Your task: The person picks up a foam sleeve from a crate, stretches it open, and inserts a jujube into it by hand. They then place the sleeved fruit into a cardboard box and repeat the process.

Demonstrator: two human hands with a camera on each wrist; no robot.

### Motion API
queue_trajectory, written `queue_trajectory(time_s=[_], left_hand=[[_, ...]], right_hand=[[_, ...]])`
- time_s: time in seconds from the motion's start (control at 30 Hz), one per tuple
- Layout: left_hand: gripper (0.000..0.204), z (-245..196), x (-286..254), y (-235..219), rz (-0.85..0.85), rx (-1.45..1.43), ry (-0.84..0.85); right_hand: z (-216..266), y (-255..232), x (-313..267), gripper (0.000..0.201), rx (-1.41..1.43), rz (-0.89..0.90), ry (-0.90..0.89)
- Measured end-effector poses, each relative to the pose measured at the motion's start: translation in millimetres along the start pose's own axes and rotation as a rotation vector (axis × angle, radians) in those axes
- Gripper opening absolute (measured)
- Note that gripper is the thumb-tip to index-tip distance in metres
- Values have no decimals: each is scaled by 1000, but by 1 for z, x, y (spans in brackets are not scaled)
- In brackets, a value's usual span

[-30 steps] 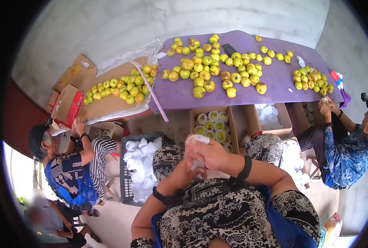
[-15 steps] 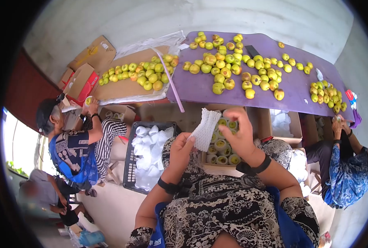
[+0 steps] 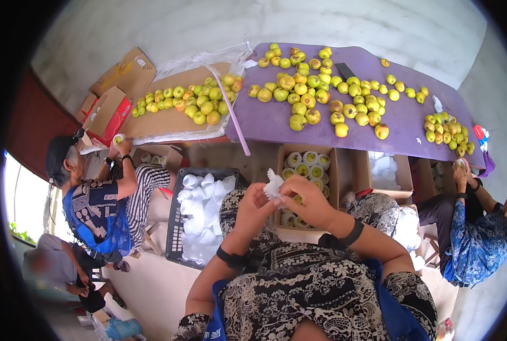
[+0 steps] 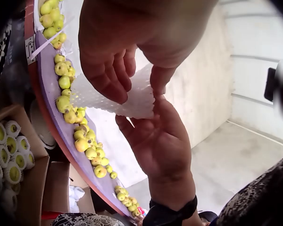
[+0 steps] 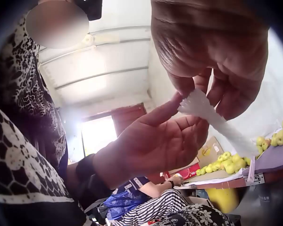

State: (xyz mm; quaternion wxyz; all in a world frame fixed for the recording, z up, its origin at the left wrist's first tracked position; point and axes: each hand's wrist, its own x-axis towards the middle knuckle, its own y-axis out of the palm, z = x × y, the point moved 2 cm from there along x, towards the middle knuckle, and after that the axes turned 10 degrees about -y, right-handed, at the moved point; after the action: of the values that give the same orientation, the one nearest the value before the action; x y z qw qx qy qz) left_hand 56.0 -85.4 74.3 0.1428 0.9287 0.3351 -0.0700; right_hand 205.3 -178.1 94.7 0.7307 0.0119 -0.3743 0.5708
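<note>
A white foam net sleeve [image 3: 274,186] between two hands.
The fingers of the left hand [image 3: 255,208] and right hand [image 3: 311,203] pinch its edge from either side — held in front of the person's lap, just beside an open cardboard box [image 3: 334,170] of sleeved apples [image 3: 302,170]. Beyond lies the purple counter [image 3: 256,125], bearing loose apples [image 3: 298,122]; a dark crate [image 3: 174,230] of white sleeves stands to the left.

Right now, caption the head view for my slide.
Left hand and right hand pinch a white mesh sleeve between their fingers, before a purple tabletop scattered with yellow-green apples.
</note>
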Motion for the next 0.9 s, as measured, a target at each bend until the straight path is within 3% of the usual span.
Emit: queue_trajectory(time_s=[0.07,0.2,0.4,0.5,0.57,0.7,0.77,0.9], left_hand=[[23,10,3,-7,-40,-21,-33],[11,19,9,-21,-122,-25,-61],[10,37,20,-51,-183,-26,-136],[12,66,29,-83,-242,-93,-166],[14,86,32,-104,-325,-160,-218],[13,85,33,-108,-233,-282,-134],[13,85,37,-109,-215,-293,-128],[13,90,43,-113,-194,-339,-99]], right_hand=[[-9,3,-4,11,255,-115,216],[-29,-4,-5,12,200,-177,276],[-79,-17,17,17,158,113,351],[-161,-27,29,23,-85,16,280],[-202,-38,40,30,-431,-131,290],[-232,-44,72,41,-765,-246,179],[-243,-38,88,42,-947,-165,103],[-267,-21,96,36,-1135,-127,140]])
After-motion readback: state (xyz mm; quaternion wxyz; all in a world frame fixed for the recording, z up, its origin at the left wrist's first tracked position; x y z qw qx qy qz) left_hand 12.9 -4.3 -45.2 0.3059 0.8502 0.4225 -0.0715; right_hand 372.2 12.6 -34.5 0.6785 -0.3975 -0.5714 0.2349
